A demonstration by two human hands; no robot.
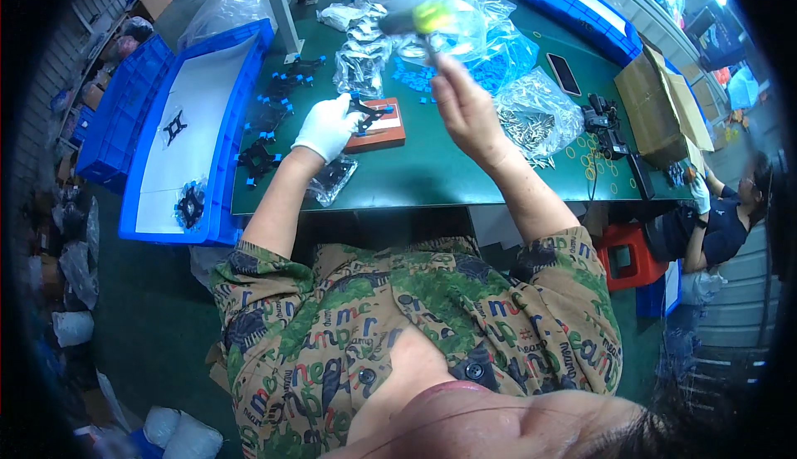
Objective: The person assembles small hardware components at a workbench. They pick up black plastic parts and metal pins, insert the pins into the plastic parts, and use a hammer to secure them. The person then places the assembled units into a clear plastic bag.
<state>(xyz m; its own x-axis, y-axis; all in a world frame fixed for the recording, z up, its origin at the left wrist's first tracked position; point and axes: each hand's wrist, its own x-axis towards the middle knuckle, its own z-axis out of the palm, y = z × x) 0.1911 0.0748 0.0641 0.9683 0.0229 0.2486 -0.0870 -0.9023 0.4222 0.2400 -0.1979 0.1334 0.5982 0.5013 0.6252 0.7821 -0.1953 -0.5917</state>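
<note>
In a white glove, my left hand [325,129] grips a black X-shaped bracket [372,114] with blue tips. It rests on a reddish-brown block [383,139] near the table's front edge. My bare right hand [470,112] is raised to the right of the block, wrapped round the handle of a mallet. Motion blurs the mallet head [425,19], dark on one side and yellow-green on the other. More brackets with blue tips [259,158] lie left of my gloved hand. A clear plastic packet [334,178] is beneath my left wrist.
Small blue caps [413,75] and a clear bag of metal pins [531,123] lie on the green table [432,181]. Farther right are a phone [564,74], yellow rings [594,164] and a cardboard box [660,110]. A blue crate [187,135] stands left; a co-worker's gloved hand [700,192] is right.
</note>
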